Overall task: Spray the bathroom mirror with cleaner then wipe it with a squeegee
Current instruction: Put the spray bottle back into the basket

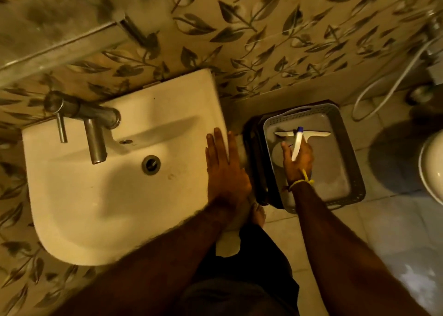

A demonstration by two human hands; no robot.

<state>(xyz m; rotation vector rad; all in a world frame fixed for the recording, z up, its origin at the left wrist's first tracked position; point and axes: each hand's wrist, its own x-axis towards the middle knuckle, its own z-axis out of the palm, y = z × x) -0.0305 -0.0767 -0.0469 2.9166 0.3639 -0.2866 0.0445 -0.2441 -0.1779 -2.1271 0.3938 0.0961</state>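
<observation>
**Reaching into the basket: where a slip could start**

The spray bottle [296, 145] is in the grey basket [354, 172], which sits on a dark stool [254, 152] on the floor just right of the sink [96, 196]. The right hand [298, 158] is over the bottle, fingers curled around its body with the white nozzle and blue tip sticking out past the knuckles; the grip looks closed on it, though the hand hides how firm it is. The squeegee [314, 134] lies flat in the basket just beyond the bottle, its handle partly under the hand.

The likeliest trouble is a loose hold: the bottle could slide out as it comes up, or snag the squeegee and tip it over the basket wall. The basket overhangs the stool at its near end, so a downward push there could rock it.

The left hand [225, 167] lies flat and open on the sink's right edge, fingers together, taking some weight. If the rim is wet, that brace could slip while the person leans.

The mirror [48, 16] shows only as a slanted strip at upper left, above the tap [91, 124]. Leaf-patterned tiles [287, 28] cover the wall, the floor [383, 231] is pale tile with a wet-looking sheen at right, and the light is dim and yellow.
</observation>
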